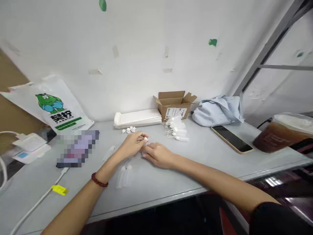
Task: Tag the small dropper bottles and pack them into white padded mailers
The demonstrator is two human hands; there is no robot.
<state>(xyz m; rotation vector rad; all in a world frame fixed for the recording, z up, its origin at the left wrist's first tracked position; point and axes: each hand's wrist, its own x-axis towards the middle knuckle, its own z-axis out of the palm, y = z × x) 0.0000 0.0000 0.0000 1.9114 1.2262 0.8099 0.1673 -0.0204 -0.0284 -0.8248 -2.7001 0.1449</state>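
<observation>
Between the thumb and fingers of my left hand (132, 143) is a small white cap-like piece (146, 139). My right hand (160, 155) meets it from the right, fingers closed around something see-through that is mostly hidden. Below the hands lie clear tubes (124, 177) with thin white cords on the grey table. Another clear tube (109, 152) rests left of my left wrist. Beyond my left hand is a little heap of white pieces (129, 130). Several clear tubes with white tops and cord loops (177, 129) are bunched beyond my right hand.
Against the wall stand a stack of long white packets (139, 118) and an open cardboard box (174, 106). Rightward are a bluish cloth (217, 111), a phone (231, 139) and a drink cup (278, 133). Leftward are a purple-screened phone (79, 148), a cable (36, 205) and a printed bag (61, 104).
</observation>
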